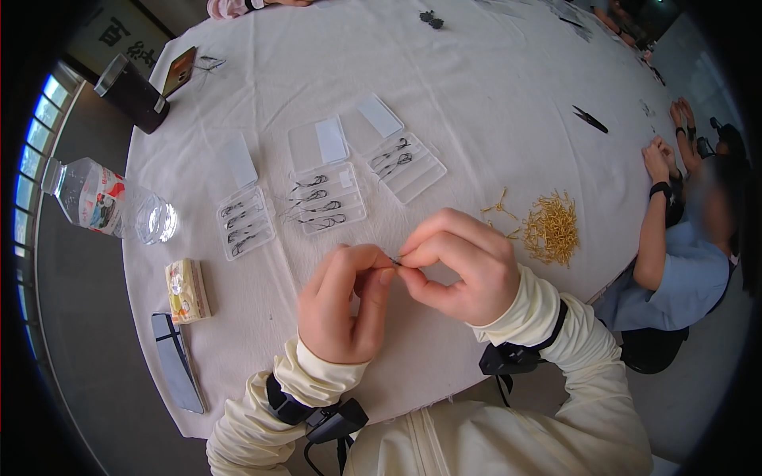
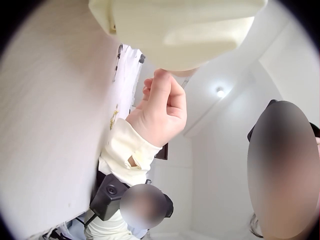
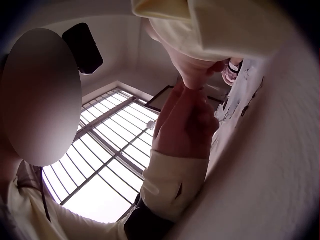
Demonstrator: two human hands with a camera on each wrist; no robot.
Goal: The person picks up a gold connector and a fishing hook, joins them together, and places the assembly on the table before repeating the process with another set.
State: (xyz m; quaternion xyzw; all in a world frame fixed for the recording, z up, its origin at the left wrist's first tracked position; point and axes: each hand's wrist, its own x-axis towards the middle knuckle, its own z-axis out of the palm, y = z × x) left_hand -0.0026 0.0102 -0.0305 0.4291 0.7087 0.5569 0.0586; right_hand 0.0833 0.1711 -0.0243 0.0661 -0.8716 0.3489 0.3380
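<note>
My left hand and right hand meet fingertip to fingertip over the near part of the table. Between them they pinch a tiny dark piece, mostly hidden by the fingers; I cannot tell its kind. Beyond the hands lie three opened clear plastic boxes: a left box, a middle box and a right box, each holding dark, thin looped strands. To the right of my right hand is a pile of small gold-coloured pieces, with a few loose gold pieces beside it.
On the left stand a water bottle, a dark tumbler and a tissue pack, with a phone-like slab nearer me. Small black scissors lie at the far right. Another person sits at the right edge of the white-covered table.
</note>
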